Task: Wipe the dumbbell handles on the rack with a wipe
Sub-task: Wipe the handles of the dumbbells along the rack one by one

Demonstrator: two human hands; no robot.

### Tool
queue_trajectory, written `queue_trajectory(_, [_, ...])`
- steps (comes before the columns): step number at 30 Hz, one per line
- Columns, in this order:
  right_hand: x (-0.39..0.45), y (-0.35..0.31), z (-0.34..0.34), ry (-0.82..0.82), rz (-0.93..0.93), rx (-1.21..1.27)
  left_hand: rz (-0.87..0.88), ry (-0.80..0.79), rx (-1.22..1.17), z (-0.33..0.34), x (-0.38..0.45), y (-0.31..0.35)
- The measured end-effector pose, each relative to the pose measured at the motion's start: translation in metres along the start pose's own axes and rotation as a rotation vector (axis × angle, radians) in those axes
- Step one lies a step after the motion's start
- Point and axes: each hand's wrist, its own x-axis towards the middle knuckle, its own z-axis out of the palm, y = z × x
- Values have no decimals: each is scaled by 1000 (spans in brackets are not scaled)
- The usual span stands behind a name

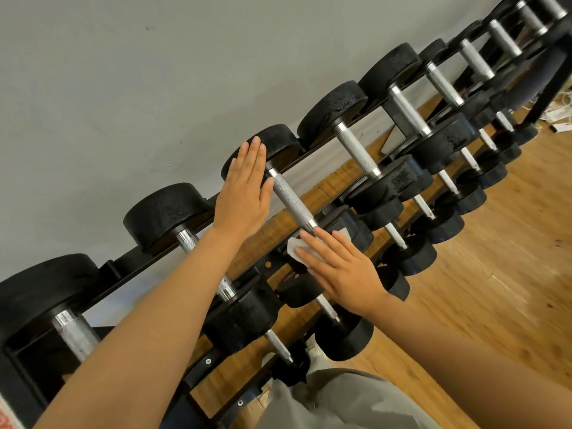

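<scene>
A black dumbbell rack (130,261) runs diagonally from lower left to upper right, with black dumbbells on its upper tier. My left hand (244,187) lies flat, fingers straight, on the far black head (278,144) of one dumbbell, beside its knurled silver handle (292,201). My right hand (337,267) presses a white wipe (294,247) flat against the near head of that same dumbbell, just below the handle's lower end. Most of the wipe is hidden under my fingers.
More dumbbells with silver handles (359,151) line the rack to the upper right, and smaller ones (411,255) sit on a lower tier. A grey wall (154,72) stands behind. Wooden floor (495,274) spreads to the right. My grey trouser leg (340,400) is at the bottom.
</scene>
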Motion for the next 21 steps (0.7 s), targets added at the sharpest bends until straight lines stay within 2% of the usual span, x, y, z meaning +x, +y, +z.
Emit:
queue_trajectory(7, [16,17,-19,79,279,349,-32,-20,-30,3,-17,17])
queue_trajectory(15, [3,52,-28,44,168,479,-79,-53,-113,30,-59,62])
queue_trajectory(21, [-32,120,-37,35,133,463,-159,-17,-80,64,-59,133])
